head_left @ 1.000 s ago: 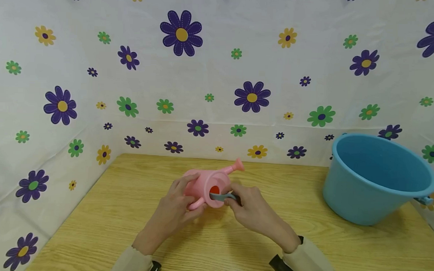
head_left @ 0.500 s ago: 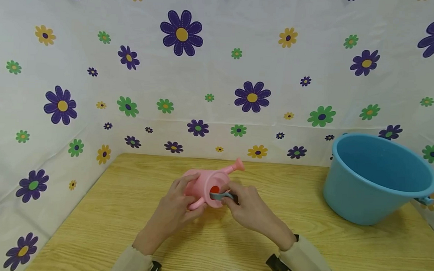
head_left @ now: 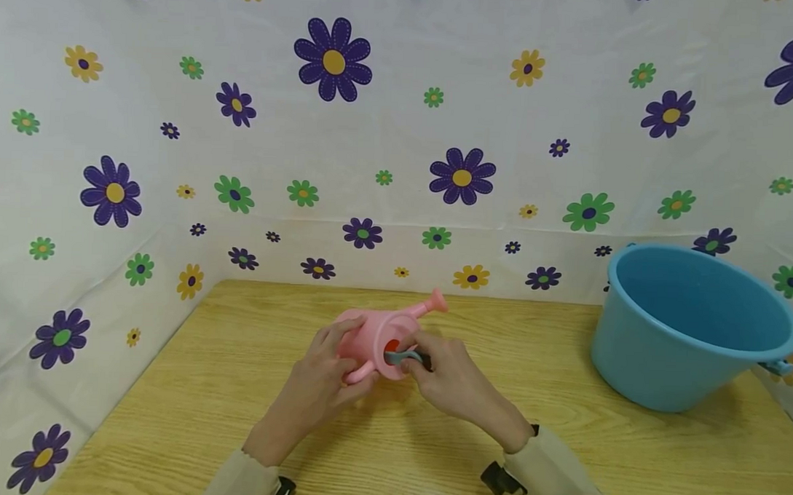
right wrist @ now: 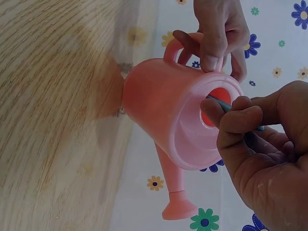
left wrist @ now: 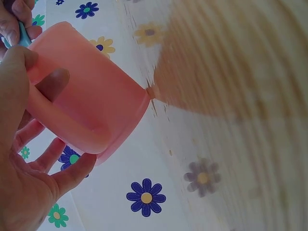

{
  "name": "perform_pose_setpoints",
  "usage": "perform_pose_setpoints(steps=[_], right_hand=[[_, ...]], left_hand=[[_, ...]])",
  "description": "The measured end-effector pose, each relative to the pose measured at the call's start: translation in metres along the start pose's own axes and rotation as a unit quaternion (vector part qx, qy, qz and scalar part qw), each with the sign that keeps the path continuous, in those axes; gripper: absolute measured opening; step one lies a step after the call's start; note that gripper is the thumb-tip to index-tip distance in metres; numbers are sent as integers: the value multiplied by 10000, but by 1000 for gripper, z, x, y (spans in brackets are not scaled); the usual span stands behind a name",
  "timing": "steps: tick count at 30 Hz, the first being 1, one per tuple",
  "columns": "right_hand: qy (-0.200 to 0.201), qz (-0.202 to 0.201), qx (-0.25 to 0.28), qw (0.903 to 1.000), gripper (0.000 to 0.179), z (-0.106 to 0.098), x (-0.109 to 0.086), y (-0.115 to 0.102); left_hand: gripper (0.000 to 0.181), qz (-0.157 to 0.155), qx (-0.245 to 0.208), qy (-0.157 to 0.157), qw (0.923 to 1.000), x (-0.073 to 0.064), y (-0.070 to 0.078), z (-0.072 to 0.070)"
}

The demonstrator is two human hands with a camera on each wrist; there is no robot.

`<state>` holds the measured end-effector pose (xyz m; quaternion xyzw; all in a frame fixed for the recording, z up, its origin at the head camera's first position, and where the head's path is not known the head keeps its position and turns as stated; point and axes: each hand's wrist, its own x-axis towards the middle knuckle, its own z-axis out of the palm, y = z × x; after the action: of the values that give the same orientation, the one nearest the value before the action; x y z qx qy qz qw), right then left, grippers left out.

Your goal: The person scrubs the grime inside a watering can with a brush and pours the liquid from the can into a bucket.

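Observation:
A pink watering can (head_left: 369, 339) lies tilted over the wooden table, its top turned toward me and its spout (right wrist: 169, 168) pointing away to the right. My left hand (head_left: 318, 379) holds it by the handle (left wrist: 62, 120), fingers spread along the body. Red shows inside the round opening (right wrist: 207, 115). My right hand (head_left: 456, 373) pinches a slim blue-grey tool (head_left: 395, 357) between thumb and fingers. One end of this tool reaches into the opening and is hidden there; its kind I cannot tell.
A large blue bucket (head_left: 654, 369) stands on the table (head_left: 531, 339) at the right, with its mouth toward me. Behind and on both sides, a white flower-print sheet (head_left: 387, 131) walls in the table.
My right hand has shifted slightly left, closer to the opening, and less of the tool's outer end shows. The left hand and the watering can have stayed in place.

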<state>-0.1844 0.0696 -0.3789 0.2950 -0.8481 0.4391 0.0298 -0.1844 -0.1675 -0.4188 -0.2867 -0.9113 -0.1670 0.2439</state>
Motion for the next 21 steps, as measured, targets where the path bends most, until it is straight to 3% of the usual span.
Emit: perform_pose_setpoints(steps=[6, 16, 21], right_hand=[[47, 77, 72, 9999, 11, 1, 1, 0], [109, 803, 648, 9946, 13, 1, -1, 3], [146, 946, 778, 9924, 13, -2, -2, 3]], left_hand=[[30, 68, 20, 28, 10000, 0, 0, 0], [30, 47, 43, 15, 10000, 1, 2, -2], [29, -7, 65, -43, 10000, 1, 3, -2]])
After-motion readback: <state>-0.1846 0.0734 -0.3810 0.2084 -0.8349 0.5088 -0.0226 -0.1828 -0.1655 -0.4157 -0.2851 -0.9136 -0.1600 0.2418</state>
